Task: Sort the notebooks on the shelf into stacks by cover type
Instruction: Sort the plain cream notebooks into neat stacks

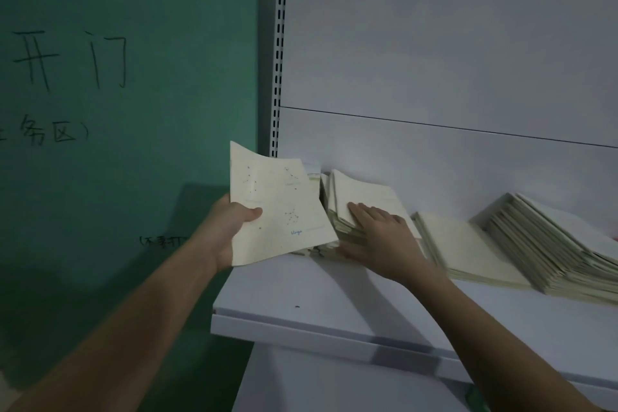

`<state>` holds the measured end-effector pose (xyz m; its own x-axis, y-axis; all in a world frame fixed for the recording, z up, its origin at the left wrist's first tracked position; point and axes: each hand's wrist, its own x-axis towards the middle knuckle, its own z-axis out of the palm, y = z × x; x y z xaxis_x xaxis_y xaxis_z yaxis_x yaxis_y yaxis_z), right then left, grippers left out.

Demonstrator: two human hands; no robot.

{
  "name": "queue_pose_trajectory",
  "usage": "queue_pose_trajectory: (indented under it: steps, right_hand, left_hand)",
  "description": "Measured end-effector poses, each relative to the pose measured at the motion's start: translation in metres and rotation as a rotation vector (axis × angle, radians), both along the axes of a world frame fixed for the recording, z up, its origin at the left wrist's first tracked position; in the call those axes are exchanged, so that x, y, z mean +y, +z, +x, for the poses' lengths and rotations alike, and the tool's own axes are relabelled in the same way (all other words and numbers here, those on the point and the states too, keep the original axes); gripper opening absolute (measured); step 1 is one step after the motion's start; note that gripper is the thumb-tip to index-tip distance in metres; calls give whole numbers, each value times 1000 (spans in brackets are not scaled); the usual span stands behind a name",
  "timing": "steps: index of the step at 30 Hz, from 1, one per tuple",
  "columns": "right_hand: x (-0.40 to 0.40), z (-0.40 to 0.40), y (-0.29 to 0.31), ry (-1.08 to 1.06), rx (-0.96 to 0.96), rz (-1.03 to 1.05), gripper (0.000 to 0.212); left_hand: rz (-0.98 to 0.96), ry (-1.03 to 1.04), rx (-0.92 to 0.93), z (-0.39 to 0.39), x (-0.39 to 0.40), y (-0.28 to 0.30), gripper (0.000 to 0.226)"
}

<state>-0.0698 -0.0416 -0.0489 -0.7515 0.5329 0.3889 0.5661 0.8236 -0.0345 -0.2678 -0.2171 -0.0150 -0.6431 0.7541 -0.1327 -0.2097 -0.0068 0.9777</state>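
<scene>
The green wall (133,110) bears large handwritten characters "开门", with "务区)" lower down. The lifted notebook (277,207) shows a small blue word, seemingly "Virgo".

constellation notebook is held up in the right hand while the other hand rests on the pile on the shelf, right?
Not quite: the head view shows the left hand gripping the constellation notebook, held up at the shelf's left end. It is the right hand that rests on the pile on the shelf.

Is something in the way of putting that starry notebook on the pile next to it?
Yes. The right hand rests flat on top of the stack, right where the constellation notebook held by the left hand might land.
</scene>
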Motion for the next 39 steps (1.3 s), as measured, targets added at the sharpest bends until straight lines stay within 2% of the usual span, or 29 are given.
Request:
queue_pose_trajectory:
  steps: [4,5,6,9,11,14,18,20,23,24,26,28,29,32,34,36,37,39]
  right_hand:
    - [-1,18,1,28,77,52,44]
    - [-1,22,2,30,102,37,41]
    - [0,24,4,27,171,0,41]
    - [-8,28,17,-29,564,-139,32]
    - [-19,26,27,-3,698,-138,32]
    - [-46,21,35,81,644,21,36]
    - [-71,8,24,263,388,268,43]
    - [-72,2,17,361,283,215,41]
    - [-67,3,21,490,98,-1,53]
    - [-63,4,24,510,94,-104,54]
    - [-52,4,29,448,274,-258,53]
    - [-34,1,32,300,429,-253,47]
    - [-23,-2,31,237,412,-234,45]
    - [4,-7,19,131,194,-228,50]
    - [9,-4,10,77,12,-211,68]
    - [7,-2,-1,42,-71,-153,90]
    - [3,-1,-4,19,-56,-113,89]
    - [-3,2,-9,-5,13,-14,67]
  left_hand:
    - [38,-40,31,4,1,0,41]
    - [53,-48,40,7,3,0,43]
    - [71,-51,45,11,6,0,46]
    - [110,-55,44,23,15,1,49]
    - [122,-46,33,32,22,3,46]
    - [110,-66,-10,46,31,7,33]
    - [99,-114,-137,55,39,7,45]
    - [118,-103,-178,56,37,4,40]
    - [106,-53,-155,49,27,0,31]
    - [102,-39,-148,44,23,-1,30]
    - [117,-5,-136,34,16,-1,34]
    - [140,34,-138,27,8,2,38]
    - [154,49,-151,25,5,3,38]
    - [166,69,-186,24,-4,4,32]
    - [159,81,-174,22,-10,3,29]
    - [144,86,-155,17,-15,0,31]
    - [139,86,-147,15,-17,-2,33]
    - [137,96,-140,11,-20,-4,34]
